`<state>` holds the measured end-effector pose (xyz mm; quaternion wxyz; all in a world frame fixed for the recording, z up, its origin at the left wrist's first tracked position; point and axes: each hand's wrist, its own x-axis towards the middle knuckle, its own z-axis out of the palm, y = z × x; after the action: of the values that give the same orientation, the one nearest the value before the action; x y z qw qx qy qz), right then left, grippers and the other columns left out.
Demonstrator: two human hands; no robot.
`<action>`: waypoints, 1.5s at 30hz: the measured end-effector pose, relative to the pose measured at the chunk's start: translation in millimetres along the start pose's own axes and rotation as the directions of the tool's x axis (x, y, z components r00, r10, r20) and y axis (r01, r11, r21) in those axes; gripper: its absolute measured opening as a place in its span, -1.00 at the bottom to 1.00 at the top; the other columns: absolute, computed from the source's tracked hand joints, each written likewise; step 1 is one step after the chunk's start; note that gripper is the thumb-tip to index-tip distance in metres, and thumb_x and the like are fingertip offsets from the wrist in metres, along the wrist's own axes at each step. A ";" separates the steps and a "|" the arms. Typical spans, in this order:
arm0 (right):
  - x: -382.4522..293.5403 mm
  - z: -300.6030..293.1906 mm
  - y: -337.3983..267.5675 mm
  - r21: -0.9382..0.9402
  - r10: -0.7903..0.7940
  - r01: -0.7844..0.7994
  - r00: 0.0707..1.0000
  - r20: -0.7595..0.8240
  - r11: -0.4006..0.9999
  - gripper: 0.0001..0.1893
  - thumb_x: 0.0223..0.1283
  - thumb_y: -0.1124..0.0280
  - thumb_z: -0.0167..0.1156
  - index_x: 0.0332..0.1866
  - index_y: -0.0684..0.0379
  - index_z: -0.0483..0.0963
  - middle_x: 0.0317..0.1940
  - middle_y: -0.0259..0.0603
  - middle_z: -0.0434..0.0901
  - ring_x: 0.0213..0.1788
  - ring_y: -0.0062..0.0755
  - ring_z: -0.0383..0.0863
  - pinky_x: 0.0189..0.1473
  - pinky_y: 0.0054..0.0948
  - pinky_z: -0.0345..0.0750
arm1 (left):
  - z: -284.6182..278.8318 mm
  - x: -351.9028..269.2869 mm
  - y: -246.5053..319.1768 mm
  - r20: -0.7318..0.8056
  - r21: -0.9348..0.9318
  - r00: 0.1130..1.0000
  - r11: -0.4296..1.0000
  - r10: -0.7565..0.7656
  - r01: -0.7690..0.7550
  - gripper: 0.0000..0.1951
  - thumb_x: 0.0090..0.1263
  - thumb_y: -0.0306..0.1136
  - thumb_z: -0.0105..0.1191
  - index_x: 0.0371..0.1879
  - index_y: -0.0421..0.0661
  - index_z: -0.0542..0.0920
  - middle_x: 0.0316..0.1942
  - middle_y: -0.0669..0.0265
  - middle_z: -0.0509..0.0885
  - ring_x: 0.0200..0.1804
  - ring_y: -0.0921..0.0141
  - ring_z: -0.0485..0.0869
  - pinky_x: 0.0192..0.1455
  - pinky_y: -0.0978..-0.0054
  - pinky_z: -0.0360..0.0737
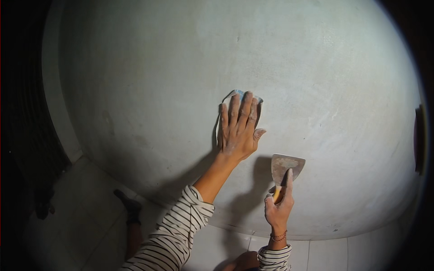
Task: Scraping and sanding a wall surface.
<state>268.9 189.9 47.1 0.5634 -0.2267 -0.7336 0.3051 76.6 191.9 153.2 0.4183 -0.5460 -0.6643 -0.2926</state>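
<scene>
My left hand point(239, 130) lies flat against the pale plastered wall point(162, 88), fingers pointing up, over a sheet of what looks like sandpaper point(239, 92). The sheet's edges, bluish at the top, show around the fingers; its middle is hidden. To the right and lower, my right hand point(280, 206) grips a putty knife point(288, 165) by its yellow handle. The blade points up, is smeared with dried residue, and has my index finger laid along it. Dust whitens the fingers of both hands.
Small chips and scuffs mark the wall, which meets a tiled floor point(281, 252) below. At the lower left are a foot in a dark sock point(130, 206) and a dark object point(44, 205). Another dark object point(420, 139) stands at the right rim.
</scene>
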 end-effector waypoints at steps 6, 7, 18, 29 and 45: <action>-3.9 0.0 -9.1 -0.022 -0.092 0.092 0.996 -0.016 0.995 -0.14 -0.22 0.64 0.02 0.42 0.24 0.07 -0.47 -0.21 0.52 -0.50 -0.44 0.44 -0.37 -0.55 0.47 | -32.3 59.0 -37.5 -0.395 0.063 0.914 0.996 0.089 -0.070 -0.29 0.40 -0.04 -0.15 0.40 -0.26 0.05 0.48 0.03 -0.17 0.49 -0.01 -0.26 0.44 -0.10 -0.32; -5.3 2.0 -9.2 0.007 -0.111 0.111 0.993 -0.028 0.994 -0.14 -0.22 0.64 0.02 0.42 0.24 0.07 -0.48 -0.22 0.51 -0.51 -0.45 0.43 -0.37 -0.55 0.46 | -46.1 86.4 -42.4 -0.497 0.135 0.860 0.989 0.116 -0.056 -0.31 0.38 -0.02 -0.11 0.36 -0.27 0.16 0.47 0.05 -0.09 0.48 -0.02 -0.20 0.44 -0.11 -0.30; 1.3 -2.7 14.1 -0.006 -0.039 0.039 0.999 0.004 0.999 -0.15 -0.23 0.65 0.02 0.40 0.30 0.08 -0.26 -0.10 0.57 -0.43 -0.41 0.48 -0.28 -0.53 0.50 | 21.6 10.2 2.5 -0.077 -0.021 0.997 0.999 0.031 -0.033 -0.18 0.31 -0.02 -0.03 0.39 -0.33 0.00 0.48 -0.03 -0.25 0.48 -0.08 -0.35 0.41 -0.18 -0.40; -3.4 3.2 -6.8 -0.047 -0.228 0.226 0.972 -0.062 0.973 -0.14 -0.24 0.66 0.02 0.41 0.26 0.07 -0.35 -0.15 0.54 -0.48 -0.43 0.44 -0.33 -0.55 0.48 | -35.5 43.0 3.2 -0.230 -0.028 0.973 1.000 0.007 -0.014 -0.22 0.35 0.02 -0.07 0.40 -0.27 0.04 0.49 0.03 -0.22 0.48 -0.06 -0.33 0.40 -0.20 -0.37; -4.6 7.8 -25.8 -0.138 -0.060 0.047 0.994 -0.091 0.989 -0.14 -0.21 0.69 0.02 0.42 0.21 0.08 -0.30 -0.07 0.55 -0.44 -0.36 0.48 -0.29 -0.51 0.50 | -45.5 66.1 -4.1 -0.174 -0.070 0.984 0.996 0.034 -0.047 -0.26 0.37 -0.01 -0.08 0.39 -0.26 0.07 0.49 0.09 -0.18 0.49 -0.01 -0.28 0.44 -0.13 -0.30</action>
<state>262.9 167.0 60.7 0.5889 -0.2589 -0.7308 0.2283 79.7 184.2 233.2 0.4598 -0.5469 -0.6030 -0.3547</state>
